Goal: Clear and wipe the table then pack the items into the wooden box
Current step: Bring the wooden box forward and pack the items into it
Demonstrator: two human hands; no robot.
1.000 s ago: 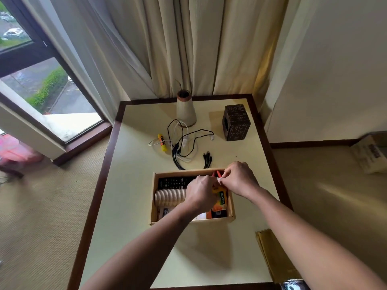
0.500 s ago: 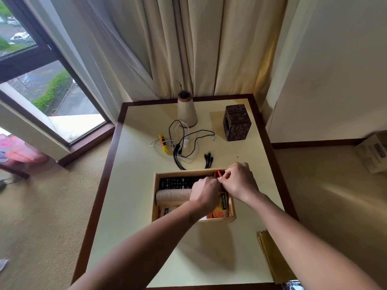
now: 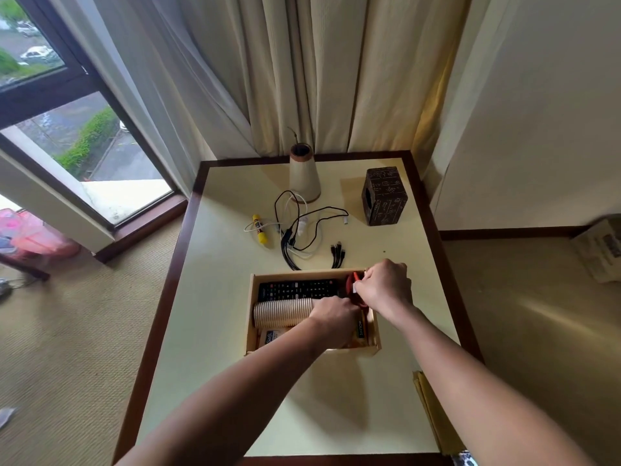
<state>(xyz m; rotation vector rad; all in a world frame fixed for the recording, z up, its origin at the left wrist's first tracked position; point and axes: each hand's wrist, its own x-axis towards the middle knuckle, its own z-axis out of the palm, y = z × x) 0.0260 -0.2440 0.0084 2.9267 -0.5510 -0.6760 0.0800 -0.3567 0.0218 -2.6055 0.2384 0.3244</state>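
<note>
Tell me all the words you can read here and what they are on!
"Soft": on the orange packet at the near left of the wooden box.
Yellow packet by the left hand: letters too blurred to read.
Dark carved box: pale marks, unreadable.
Remote control: button labels too small.

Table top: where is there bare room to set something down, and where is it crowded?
Free: the table left of the wooden box, and the near stretch between the box and the front edge. Crowded: the tangle of cables and glue stick behind the box, and the box's right end, where left hand and right hand work.
</note>
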